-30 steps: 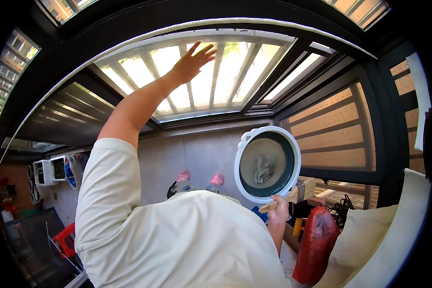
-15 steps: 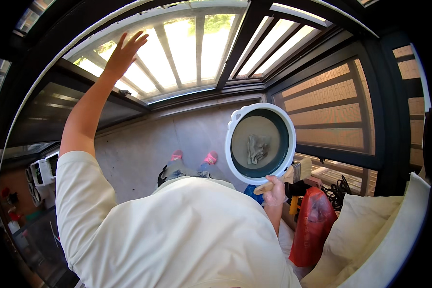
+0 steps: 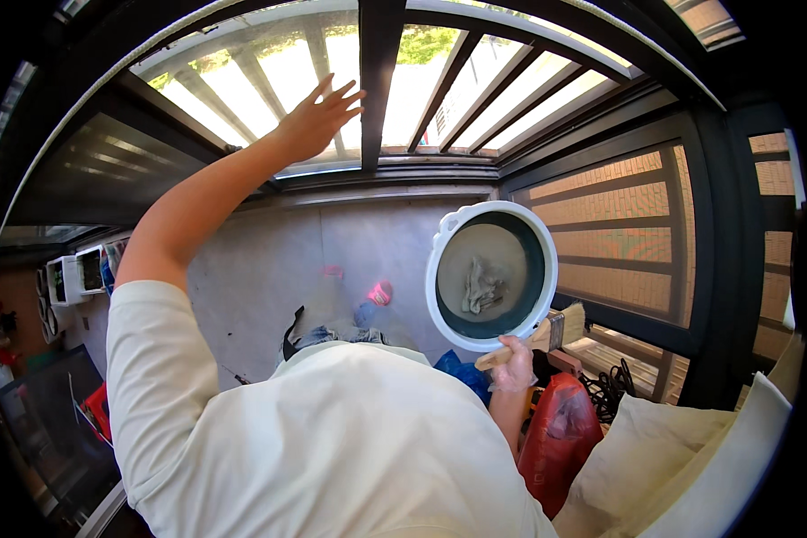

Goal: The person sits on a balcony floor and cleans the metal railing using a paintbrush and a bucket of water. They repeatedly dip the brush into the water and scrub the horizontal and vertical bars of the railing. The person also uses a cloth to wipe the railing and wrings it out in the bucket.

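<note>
Right hand (image 3: 514, 366) first: it is low at the right of the white shirt (image 3: 332, 448), fingers curled tight around the rim of a round white basin (image 3: 491, 274) and around the wooden handle of a flat paintbrush (image 3: 536, 337) together; the brush lies across the basin's lower edge, bristles pointing right; the basin is tipped so its inside faces up toward the camera, and a crumpled grey cloth (image 3: 481, 287) lies on its grey bottom, near the middle.

Up to the left hand (image 3: 318, 118): raised high on a bare arm, fingers spread wide, palm flat, gripping nothing; it shows against the bright glass beside a dark window bar (image 3: 372, 85), and whether it touches the bar or the pane I cannot tell.

Outward now: just below the right hand a red bag (image 3: 556, 439), and beside that a blue crumpled thing (image 3: 462, 372); pale cushions (image 3: 681, 466) fill the lower right corner; a tangle of dark cords (image 3: 611, 391) sits right of the bag; far down on the grey floor (image 3: 260, 287), two feet, the right one in a pink slipper (image 3: 381, 292); dark-framed windows with slatted blinds (image 3: 619, 242) on the right.
</note>
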Tool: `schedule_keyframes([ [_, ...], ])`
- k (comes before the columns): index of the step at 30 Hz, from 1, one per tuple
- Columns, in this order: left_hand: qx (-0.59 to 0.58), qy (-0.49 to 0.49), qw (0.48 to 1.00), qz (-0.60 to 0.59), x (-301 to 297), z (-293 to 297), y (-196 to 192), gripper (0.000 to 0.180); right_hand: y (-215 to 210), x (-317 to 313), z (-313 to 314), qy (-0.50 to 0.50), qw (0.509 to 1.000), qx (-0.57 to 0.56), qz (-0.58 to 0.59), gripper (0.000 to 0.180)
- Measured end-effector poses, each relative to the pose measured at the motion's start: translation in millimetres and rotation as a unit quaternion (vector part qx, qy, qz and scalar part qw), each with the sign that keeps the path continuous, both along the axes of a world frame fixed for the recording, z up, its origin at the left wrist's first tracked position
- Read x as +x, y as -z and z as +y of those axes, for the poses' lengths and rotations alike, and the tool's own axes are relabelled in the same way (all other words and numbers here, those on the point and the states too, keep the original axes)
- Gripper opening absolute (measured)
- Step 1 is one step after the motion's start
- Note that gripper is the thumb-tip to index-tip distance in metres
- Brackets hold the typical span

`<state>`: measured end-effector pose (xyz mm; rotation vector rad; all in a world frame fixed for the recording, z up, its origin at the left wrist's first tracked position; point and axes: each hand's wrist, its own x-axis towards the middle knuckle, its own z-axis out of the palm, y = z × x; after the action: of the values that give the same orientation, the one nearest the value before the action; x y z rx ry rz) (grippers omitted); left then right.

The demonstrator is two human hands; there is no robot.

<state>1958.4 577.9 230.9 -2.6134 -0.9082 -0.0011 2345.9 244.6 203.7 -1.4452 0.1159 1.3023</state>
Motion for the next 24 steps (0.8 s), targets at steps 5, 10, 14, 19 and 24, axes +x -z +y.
schedule_keyframes([
  [5,0.089,-0.087,0.966,0.228,31.8,63.1,-4.8,0.057,4.7,-10.9,-4.5,0.001,1.000,-0.019,0.017,0.025],
  [10,0.261,-0.112,0.888,0.362,5.7,78.7,38.1,0.046,-4.2,-36.1,-8.5,0.066,0.997,-0.005,0.026,0.029],
  [14,0.228,-0.074,0.917,0.317,-20.3,57.1,18.4,0.047,-2.4,-47.2,-22.2,0.080,0.997,-0.003,0.023,0.029],
  [19,0.185,-0.098,0.952,0.224,-58.7,48.2,18.5,0.040,22.9,-41.6,-42.0,0.055,0.996,-0.053,0.054,0.026],
  [24,0.184,-0.126,0.948,0.229,-91.3,33.3,8.9,0.038,26.0,-53.9,-47.0,0.051,0.996,-0.047,0.063,0.021],
])
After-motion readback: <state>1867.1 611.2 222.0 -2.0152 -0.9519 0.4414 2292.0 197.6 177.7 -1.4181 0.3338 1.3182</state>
